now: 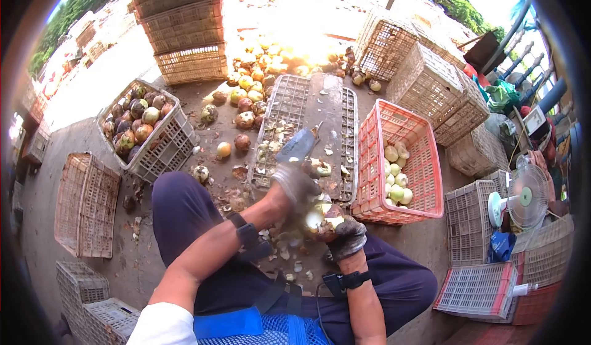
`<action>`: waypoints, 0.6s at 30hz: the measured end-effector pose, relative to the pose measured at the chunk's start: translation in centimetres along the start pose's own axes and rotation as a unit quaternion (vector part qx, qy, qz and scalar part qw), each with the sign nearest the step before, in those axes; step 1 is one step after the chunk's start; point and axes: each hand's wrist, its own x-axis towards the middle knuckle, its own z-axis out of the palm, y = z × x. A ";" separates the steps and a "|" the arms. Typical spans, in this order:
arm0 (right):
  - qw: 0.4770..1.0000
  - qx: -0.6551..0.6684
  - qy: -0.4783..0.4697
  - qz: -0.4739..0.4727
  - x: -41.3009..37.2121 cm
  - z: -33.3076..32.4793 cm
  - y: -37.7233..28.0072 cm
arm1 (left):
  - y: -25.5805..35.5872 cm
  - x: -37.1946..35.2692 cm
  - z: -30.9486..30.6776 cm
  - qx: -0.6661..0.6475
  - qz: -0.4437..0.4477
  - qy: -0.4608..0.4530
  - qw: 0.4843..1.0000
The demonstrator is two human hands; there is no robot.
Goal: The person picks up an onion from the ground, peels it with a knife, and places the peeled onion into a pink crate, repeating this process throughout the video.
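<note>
My right hand (348, 237), in a dark, dirty glove, is wrapped round a partly peeled round fruit (330, 214) with brown skin and pale flesh. Just up and left of it is my left hand (295, 186), also gloved, smeared by motion. Its fingers and anything in them cannot be made out. A pale, shiny round piece (314, 220) shows between the hands. Beyond the left hand, a wide metal blade (297, 146) lies across the crate and plank. Peel scraps (289, 243) litter the ground below the hands.
A red crate (399, 212) on the right contains peeled pale fruits. On the left, a grey crate (157, 157) is full of unpeeled ones, with more (246, 96) heaped ahead. A plank (326, 111) stands over an overturned crate (286, 92). Stacked crates (425, 83) and a fan (526, 197) are at right.
</note>
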 end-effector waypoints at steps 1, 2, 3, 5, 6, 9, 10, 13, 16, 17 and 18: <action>0.985 0.163 0.025 0.047 -0.4 0.4 0.0 | -1.0 0.2 -0.7 0.021 0.025 0.017 0.999; 0.991 0.128 0.029 0.037 -0.9 0.0 0.4 | -2.0 0.6 -1.5 0.045 0.036 0.030 0.998; 0.995 0.092 0.034 0.028 -0.9 -1.0 0.1 | -3.0 1.1 -2.8 0.059 0.020 0.044 0.997; 0.881 0.434 0.055 0.177 -1.0 -0.2 0.2 | -3.2 1.9 -4.9 0.035 -0.051 0.066 0.996; 0.831 0.519 0.053 0.193 -1.0 0.5 1.0 | -1.8 2.4 -5.3 -0.053 -0.108 0.070 0.990; 0.885 0.436 0.016 0.162 -0.8 3.6 4.1 | 2.6 3.8 -6.4 -0.263 -0.247 0.123 0.924; 0.927 0.350 0.005 0.134 -0.4 4.2 4.7 | 3.3 4.2 -6.7 -0.297 -0.276 0.137 0.904; 0.943 0.307 0.012 0.129 0.9 4.9 5.2 | 6.0 6.5 -7.7 -0.007 -0.378 0.068 0.923; 0.862 0.452 0.051 0.224 2.7 4.0 4.4 | 0.7 7.6 -8.5 0.436 -0.254 -0.099 0.858; 0.839 0.479 0.062 0.252 3.4 3.8 4.4 | -2.2 8.1 -8.4 0.487 -0.272 -0.045 0.828; 0.826 0.489 0.071 0.271 4.2 3.6 4.4 | -5.6 8.3 -8.7 0.510 -0.273 -0.022 0.815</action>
